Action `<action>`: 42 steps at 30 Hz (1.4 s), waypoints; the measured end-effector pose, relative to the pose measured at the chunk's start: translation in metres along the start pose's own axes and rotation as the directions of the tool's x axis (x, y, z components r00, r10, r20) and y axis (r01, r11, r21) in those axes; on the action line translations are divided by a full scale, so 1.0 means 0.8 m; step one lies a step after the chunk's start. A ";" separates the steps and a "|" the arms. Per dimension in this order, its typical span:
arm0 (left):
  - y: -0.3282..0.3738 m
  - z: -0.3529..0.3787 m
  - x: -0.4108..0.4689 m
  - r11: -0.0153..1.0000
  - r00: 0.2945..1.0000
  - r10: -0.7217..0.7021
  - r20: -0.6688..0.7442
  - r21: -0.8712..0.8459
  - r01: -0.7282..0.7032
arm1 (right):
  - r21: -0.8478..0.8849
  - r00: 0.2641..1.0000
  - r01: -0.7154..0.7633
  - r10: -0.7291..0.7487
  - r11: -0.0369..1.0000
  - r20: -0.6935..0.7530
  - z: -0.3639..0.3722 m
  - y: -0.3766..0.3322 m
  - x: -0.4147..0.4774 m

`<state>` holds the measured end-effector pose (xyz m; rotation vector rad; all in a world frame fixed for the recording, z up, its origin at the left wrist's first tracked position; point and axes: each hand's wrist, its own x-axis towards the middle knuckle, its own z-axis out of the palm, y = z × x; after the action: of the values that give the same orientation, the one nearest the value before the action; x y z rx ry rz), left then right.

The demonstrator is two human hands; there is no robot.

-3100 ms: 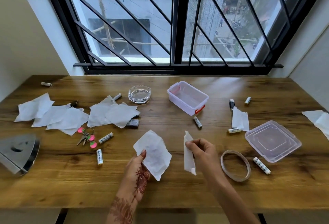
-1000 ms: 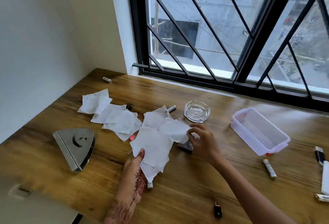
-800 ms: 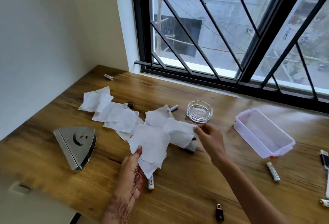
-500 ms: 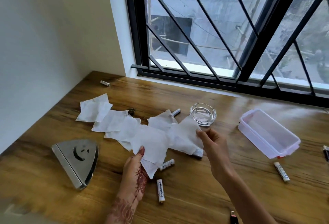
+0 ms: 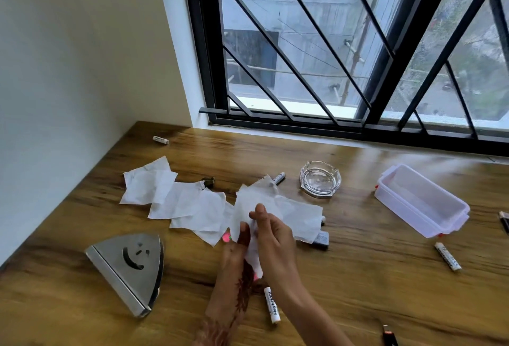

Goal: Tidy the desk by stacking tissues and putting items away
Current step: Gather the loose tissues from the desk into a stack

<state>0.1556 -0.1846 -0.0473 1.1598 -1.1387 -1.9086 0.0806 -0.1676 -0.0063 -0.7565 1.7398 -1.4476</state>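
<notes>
Both hands meet over the desk (image 5: 358,285) on a small stack of tissues (image 5: 256,208): the left hand (image 5: 234,257) pinches its lower edge, the right hand (image 5: 272,235) pinches it from above. More tissues (image 5: 179,199) lie overlapping to the left. The ashtray (image 5: 320,179) and the open tub (image 5: 421,204) to the right look empty. Batteries (image 5: 271,304) lie scattered around. A metal holder (image 5: 129,266) stands near the front left edge. Bare wood lies between it and the hands.

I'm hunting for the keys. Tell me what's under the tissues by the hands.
A pink tag peeks out under the tissues, beside the left hand; a dark small box shows at their right edge. Any keys are covered.
</notes>
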 end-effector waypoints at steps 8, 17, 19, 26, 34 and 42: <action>0.022 0.006 0.009 0.979 0.948 -0.069 -0.311 -0.206 0.004 | 0.149 0.980 -0.078 0.048 0.986 0.195 -0.011 0.001 0.010; 0.014 -0.022 0.020 0.946 0.928 -0.154 -0.338 -0.320 0.041 | -0.832 0.830 0.480 -0.451 0.278 0.328 -0.153 0.063 0.110; 0.015 -0.022 0.019 0.944 0.931 -0.158 -0.328 -0.326 0.046 | -0.858 0.810 0.499 -0.419 0.124 0.410 -0.174 0.071 0.123; 0.016 -0.015 0.021 0.939 0.937 -0.140 -0.319 -0.342 0.024 | -0.807 0.743 0.588 -0.361 -0.049 0.563 -0.173 0.071 0.131; 0.018 -0.014 0.018 0.931 0.946 -0.105 -0.308 -0.364 -0.015 | -0.619 0.941 0.337 -0.251 0.709 0.226 -0.164 0.050 0.124; 0.019 -0.013 0.020 0.955 0.905 -0.138 -0.402 -0.297 0.014 | -0.076 0.999 -0.012 0.010 0.997 -0.032 -0.133 0.004 0.091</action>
<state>0.1596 -0.2086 -0.0419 1.3755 -0.5672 -1.6943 -0.0483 -0.1685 -0.0117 -0.7665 1.8291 -1.3993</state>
